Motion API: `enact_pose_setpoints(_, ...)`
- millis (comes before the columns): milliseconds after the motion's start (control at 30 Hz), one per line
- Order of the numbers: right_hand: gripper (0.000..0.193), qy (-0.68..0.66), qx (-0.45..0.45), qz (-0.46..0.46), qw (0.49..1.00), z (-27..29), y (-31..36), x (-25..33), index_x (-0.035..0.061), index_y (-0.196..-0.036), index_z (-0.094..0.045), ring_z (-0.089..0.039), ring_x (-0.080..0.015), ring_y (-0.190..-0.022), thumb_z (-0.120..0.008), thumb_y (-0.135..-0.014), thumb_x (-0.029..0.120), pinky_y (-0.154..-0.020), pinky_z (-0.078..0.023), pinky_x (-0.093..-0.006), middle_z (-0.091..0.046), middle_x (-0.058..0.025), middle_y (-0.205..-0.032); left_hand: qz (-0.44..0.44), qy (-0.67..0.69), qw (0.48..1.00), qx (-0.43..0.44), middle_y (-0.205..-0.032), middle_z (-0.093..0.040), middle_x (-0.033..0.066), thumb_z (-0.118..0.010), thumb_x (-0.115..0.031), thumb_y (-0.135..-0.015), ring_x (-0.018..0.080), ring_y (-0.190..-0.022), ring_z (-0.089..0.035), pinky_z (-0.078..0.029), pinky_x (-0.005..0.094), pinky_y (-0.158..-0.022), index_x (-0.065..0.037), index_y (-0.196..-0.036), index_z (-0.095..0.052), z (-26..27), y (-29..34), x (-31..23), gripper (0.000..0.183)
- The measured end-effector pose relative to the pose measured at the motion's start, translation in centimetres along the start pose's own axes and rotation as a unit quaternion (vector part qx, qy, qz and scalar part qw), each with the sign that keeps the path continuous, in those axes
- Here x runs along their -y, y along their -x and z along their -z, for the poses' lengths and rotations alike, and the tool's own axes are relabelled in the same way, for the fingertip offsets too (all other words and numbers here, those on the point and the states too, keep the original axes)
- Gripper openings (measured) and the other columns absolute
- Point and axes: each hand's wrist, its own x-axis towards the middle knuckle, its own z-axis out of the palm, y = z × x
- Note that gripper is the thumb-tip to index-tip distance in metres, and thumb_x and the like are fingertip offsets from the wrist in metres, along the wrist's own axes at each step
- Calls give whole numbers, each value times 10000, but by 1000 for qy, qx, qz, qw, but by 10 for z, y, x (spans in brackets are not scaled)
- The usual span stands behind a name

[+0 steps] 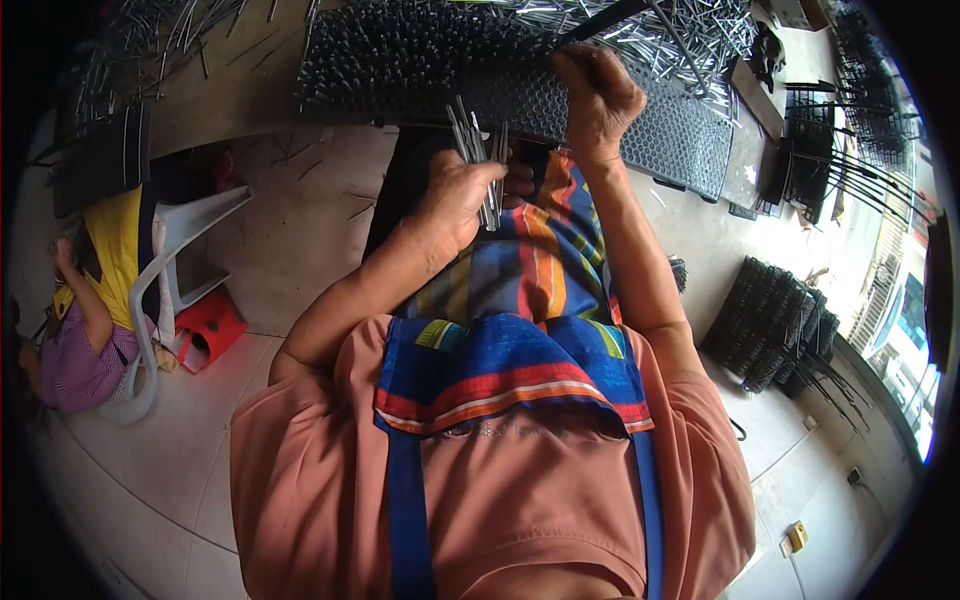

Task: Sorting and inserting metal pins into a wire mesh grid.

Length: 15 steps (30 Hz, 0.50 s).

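My left hand (452, 202) is closed around a loose bundle of thin metal rods (466, 132), held upright over my lap at the near edge of the bench. Above a black tray full of round holes (668, 130), my right hand (602, 98) is closed, its fingers pinched together; whatever they hold is too small to make out. Many dark-tipped rods (390, 62) stand packed in the tray's left part, while holes show bare on its right. A striped apron (540, 240) covers my lap below the hands.
Loose metal rods (700, 35) lie heaped behind the tray, with a dark bar (605, 18) crossing there. Stacked black racks (770, 325) stand on the floor at right. To the left, another person (95, 340) sits by a pale plastic chair (195, 220) and a red container (210, 328).
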Motion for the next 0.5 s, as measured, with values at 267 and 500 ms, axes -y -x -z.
enact_pose_setpoints(267, 136, 226, 36, 64, 971, -2, 7, -12, 29, -872, -716, -605, -88, -662, -743, -742, -1, -615, -477, -229, -660, -51, -734, -21, 14, 999, -31, -804, -696, 163, -613, 43, -811, 232, -642, -686, -560, 319, -551, 58, -877, -653, 0, -1, 5, 79)
enact_pose_setpoints(500, 126, 222, 33, 95, 970, -4, -1, 3, 33, -880, -715, -655, -169, -655, -733, -755, 37, -610, -499, -272, -679, -91, -771, -22, 43, 999, -10, -828, -693, 180, -610, 48, -818, 246, -678, -692, -568, 336, -574, 65, -900, -650, 2, -7, 8, 93)
